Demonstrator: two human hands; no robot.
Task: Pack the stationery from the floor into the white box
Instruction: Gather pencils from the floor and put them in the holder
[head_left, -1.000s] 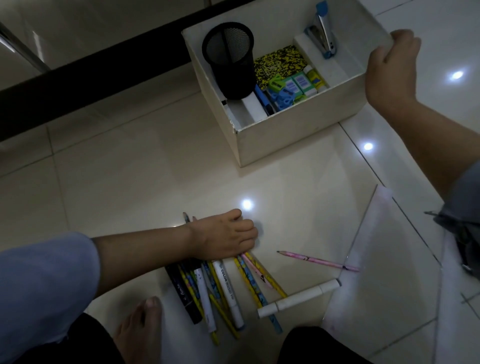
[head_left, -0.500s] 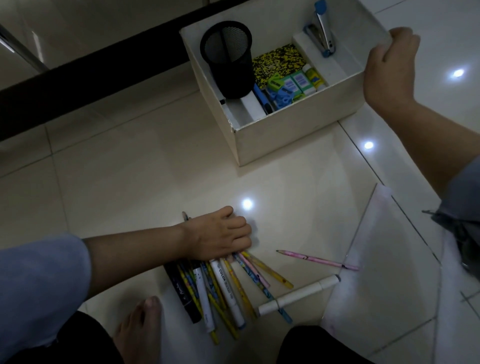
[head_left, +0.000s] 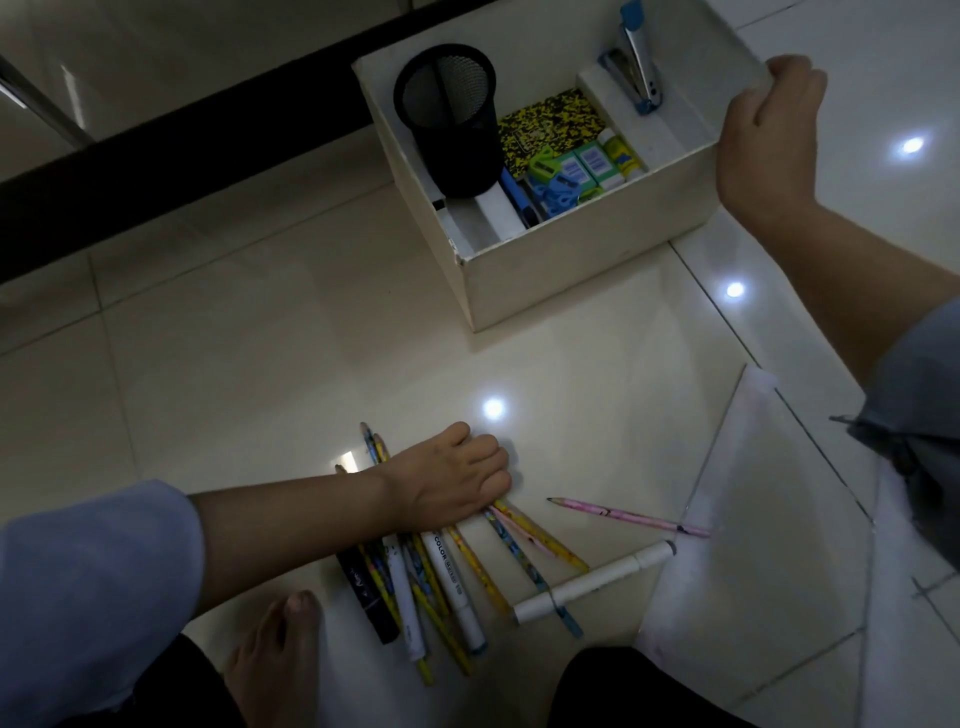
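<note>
On the pale tiled floor, near the middle of the view, the left hand lies over a fanned bundle of pens and pencils, its fingers curled down around the far ends of them. Their near ends splay out toward the person's bare foot. Just right of the bundle a white marker lies crosswise, touching a blue pencil, and a pink pencil lies apart, its end at the edge of a clear plastic folder at the right.

Farther off, the white box stands on the floor. The right hand grips its right wall at the rim, fingers curled over the edge. Inside the box stand a black mesh pen cup at the left, a yellow-and-black speckled notebook, small erasers and sharpeners in the middle, and a blue stapler in the right compartment.
</note>
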